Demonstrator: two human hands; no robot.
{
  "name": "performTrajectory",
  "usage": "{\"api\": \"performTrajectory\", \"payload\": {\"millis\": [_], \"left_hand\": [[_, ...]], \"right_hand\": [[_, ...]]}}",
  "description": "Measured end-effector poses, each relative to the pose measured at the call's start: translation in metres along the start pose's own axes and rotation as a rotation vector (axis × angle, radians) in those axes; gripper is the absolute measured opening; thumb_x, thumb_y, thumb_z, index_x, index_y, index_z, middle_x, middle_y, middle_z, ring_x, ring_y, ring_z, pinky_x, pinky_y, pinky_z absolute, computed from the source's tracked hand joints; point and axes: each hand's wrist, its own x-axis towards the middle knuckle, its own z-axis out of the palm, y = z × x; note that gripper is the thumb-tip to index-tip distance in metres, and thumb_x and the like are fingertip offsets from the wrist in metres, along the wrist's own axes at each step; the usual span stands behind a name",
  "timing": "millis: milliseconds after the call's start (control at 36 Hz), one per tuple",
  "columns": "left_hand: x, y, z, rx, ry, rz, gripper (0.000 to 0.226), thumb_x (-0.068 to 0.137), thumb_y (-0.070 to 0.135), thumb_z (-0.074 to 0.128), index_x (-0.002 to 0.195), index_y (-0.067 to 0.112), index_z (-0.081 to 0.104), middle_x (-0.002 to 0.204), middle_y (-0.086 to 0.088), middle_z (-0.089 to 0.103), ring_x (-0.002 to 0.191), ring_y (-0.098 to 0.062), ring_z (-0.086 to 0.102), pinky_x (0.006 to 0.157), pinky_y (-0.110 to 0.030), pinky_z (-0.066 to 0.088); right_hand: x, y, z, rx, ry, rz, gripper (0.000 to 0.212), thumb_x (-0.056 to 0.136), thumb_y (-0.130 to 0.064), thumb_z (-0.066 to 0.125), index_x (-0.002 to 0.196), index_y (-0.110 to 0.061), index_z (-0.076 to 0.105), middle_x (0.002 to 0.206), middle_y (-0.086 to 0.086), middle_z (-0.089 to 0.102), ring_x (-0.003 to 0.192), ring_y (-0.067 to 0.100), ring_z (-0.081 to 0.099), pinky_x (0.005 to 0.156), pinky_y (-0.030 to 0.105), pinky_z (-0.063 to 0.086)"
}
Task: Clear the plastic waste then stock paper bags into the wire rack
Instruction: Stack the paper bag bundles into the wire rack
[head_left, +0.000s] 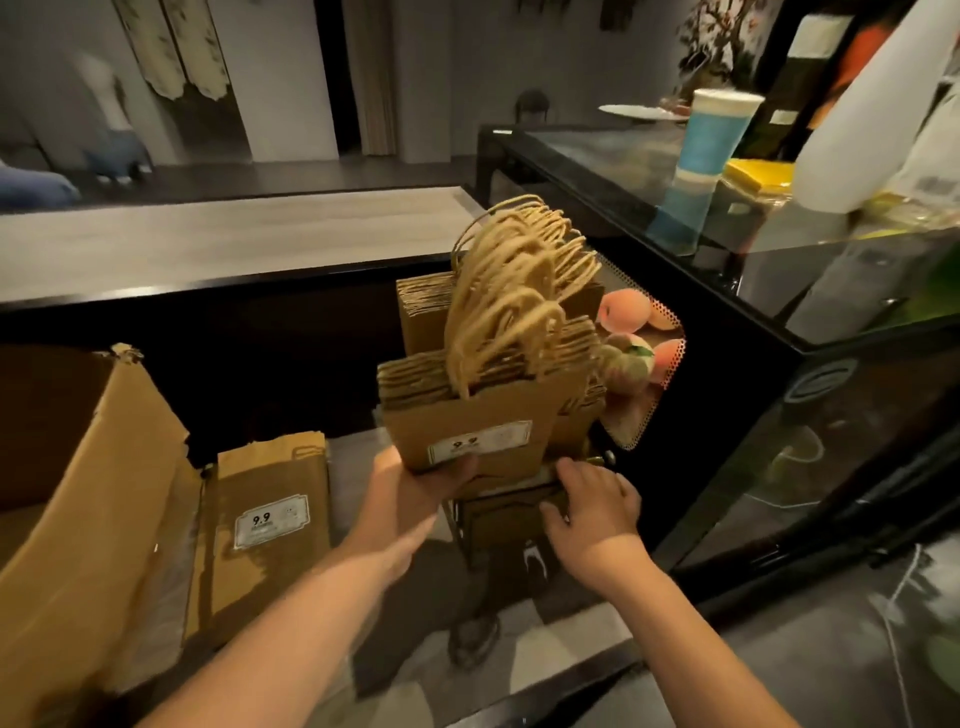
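The left hand (415, 483) grips a thick bundle of paper bags (467, 415) from below, upright over the wire rack (498, 514), which the right hand (592, 499) steadies, fingers spread. The bundle looks stiff, fairly heavy, likely to fan; bottom-edge support suits it, not the twine handles (514, 291).

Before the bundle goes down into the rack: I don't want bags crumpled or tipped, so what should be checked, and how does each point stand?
1. Left hand grips the bundle of paper bags from below: ok.
2. Right hand steadies the wire rack: ok.
3. Bundle upright, twine handles on top: ok.
4. Free room in the rack: cannot tell, bags hide it.
5. More stock at hand, flat bag stack beside the cardboard box: ok.
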Motion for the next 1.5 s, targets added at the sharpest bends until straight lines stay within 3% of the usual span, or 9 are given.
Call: {"api": "performTrajectory", "payload": {"millis": [139, 278, 583, 722, 917, 1028, 1167, 1278, 1500], "left_hand": [[0.007, -0.013, 0.002, 0.298, 0.082, -0.028, 0.065, 0.065, 0.029, 0.077, 0.126, 0.012, 0.061, 0.115, -0.003, 0.069, 0.111, -0.024, 0.062, 0.097, -0.040, 0.049], [0.013, -0.025, 0.000, 0.319, 0.118, -0.084, 0.045, 0.078, 0.019, 0.077, 0.120, 0.018, 0.063, 0.111, 0.002, 0.069, 0.105, -0.019, 0.061, 0.089, -0.028, 0.046], [0.019, -0.031, -0.004, 0.367, 0.095, -0.152, 0.034, 0.076, 0.019, 0.079, 0.099, 0.038, 0.062, 0.099, 0.015, 0.070, 0.097, -0.008, 0.062, 0.090, -0.029, 0.045], [0.014, -0.058, 0.003, 0.277, 0.172, -0.213, 0.043, 0.063, 0.024, 0.082, 0.102, 0.028, 0.066, 0.095, 0.011, 0.073, 0.096, -0.006, 0.064, 0.079, -0.024, 0.049], [0.017, -0.085, 0.002, 0.309, 0.311, -0.390, 0.038, 0.086, 0.006, 0.068, 0.119, 0.018, 0.055, 0.111, 0.007, 0.061, 0.116, -0.014, 0.051, 0.106, -0.036, 0.034], [0.020, -0.085, 0.007, 0.364, 0.199, -0.360, 0.033, 0.080, 0.016, 0.076, 0.109, 0.023, 0.061, 0.105, 0.007, 0.068, 0.097, -0.004, 0.059, 0.083, -0.018, 0.044], [0.020, -0.080, 0.020, 0.346, 0.186, -0.301, 0.038, 0.073, 0.016, 0.081, 0.106, 0.019, 0.063, 0.103, -0.003, 0.072, 0.096, -0.015, 0.066, 0.074, -0.016, 0.050], [0.017, -0.075, 0.027, 0.368, 0.196, -0.344, 0.027, 0.086, 0.019, 0.069, 0.100, 0.033, 0.051, 0.105, 0.010, 0.063, 0.100, -0.009, 0.057, 0.091, -0.026, 0.042], [0.012, -0.067, 0.022, 0.768, 0.168, -0.330, 0.061, 0.068, 0.046, 0.080, 0.113, 0.028, 0.044, 0.117, 0.003, 0.040, 0.105, -0.013, 0.049, 0.098, -0.034, 0.047]], "right_hand": [[0.005, 0.007, 0.001, -0.021, -0.059, -0.030, 0.051, 0.094, -0.034, 0.050, 0.143, -0.026, 0.036, 0.137, -0.005, 0.047, 0.137, 0.018, 0.033, 0.119, 0.039, 0.006], [0.019, 0.012, -0.004, -0.038, -0.181, -0.111, 0.021, 0.089, -0.040, 0.050, 0.106, -0.030, 0.060, 0.116, -0.005, 0.061, 0.128, 0.022, 0.040, 0.116, 0.043, 0.007], [0.028, 0.014, -0.004, -0.094, -0.239, -0.191, 0.015, 0.088, -0.041, 0.045, 0.091, -0.031, 0.056, 0.102, -0.005, 0.062, 0.110, 0.023, 0.046, 0.087, 0.038, 0.026], [0.024, 0.020, 0.005, -0.050, -0.197, -0.244, 0.040, 0.089, -0.048, 0.039, 0.128, -0.043, 0.048, 0.127, -0.013, 0.054, 0.124, 0.024, 0.038, 0.094, 0.037, 0.022], [0.024, 0.023, 0.004, 0.151, -0.249, -0.091, 0.035, 0.088, -0.039, 0.043, 0.117, -0.023, 0.051, 0.125, 0.001, 0.044, 0.129, 0.025, 0.030, 0.117, 0.038, 0.013], [0.022, 0.025, 0.002, -0.077, -0.244, -0.113, 0.054, 0.092, -0.045, 0.039, 0.140, -0.020, 0.040, 0.146, 0.002, 0.032, 0.143, 0.023, 0.016, 0.121, 0.043, -0.006], [0.014, 0.027, 0.001, 0.091, 0.058, -0.081, 0.045, 0.080, -0.043, 0.048, 0.116, -0.020, 0.061, 0.121, 0.005, 0.051, 0.116, 0.032, 0.051, 0.102, 0.047, 0.043], [0.014, 0.027, -0.007, 0.199, -0.006, 0.005, 0.045, 0.088, -0.029, 0.055, 0.131, -0.022, 0.042, 0.138, -0.005, 0.031, 0.134, 0.017, 0.024, 0.115, 0.033, 0.026], [0.014, 0.029, 0.006, 0.532, 0.019, 0.103, 0.071, 0.076, -0.037, 0.058, 0.140, -0.015, 0.040, 0.140, 0.004, 0.042, 0.134, 0.022, 0.040, 0.112, 0.034, 0.036]]}}
